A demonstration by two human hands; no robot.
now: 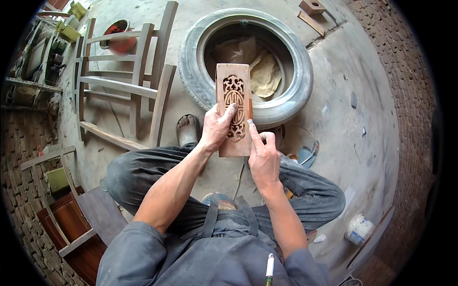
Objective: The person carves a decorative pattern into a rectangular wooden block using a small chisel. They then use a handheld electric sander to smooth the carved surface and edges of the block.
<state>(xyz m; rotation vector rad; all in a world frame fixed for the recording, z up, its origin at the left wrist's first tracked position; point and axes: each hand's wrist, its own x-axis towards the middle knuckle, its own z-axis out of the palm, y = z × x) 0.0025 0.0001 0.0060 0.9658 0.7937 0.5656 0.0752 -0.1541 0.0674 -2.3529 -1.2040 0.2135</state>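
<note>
A flat wooden panel (234, 149) with a carved openwork pattern is held upright in front of me, over the near rim of a tyre (195, 62). My left hand (218, 125) grips its left edge, thumb across the carved face and fingers hidden behind. At the panel's right edge is my right hand (264, 155), index finger stretched along the side and other fingers curled in. Just above that fingertip, a thin orange-brown strip (250, 109) shows against the edge; my right hand seems to press it there. Crumpled tan sheets (265, 76) lie inside the tyre.
Unfinished wooden chair frames (119, 86) stand on the left, with a red-stained bucket (119, 42) behind. Another wooden frame (71, 200) lies lower left. To the right are a white tub (359, 229) and brick paving (405, 95). Wood pieces (311, 23) lie at the far right.
</note>
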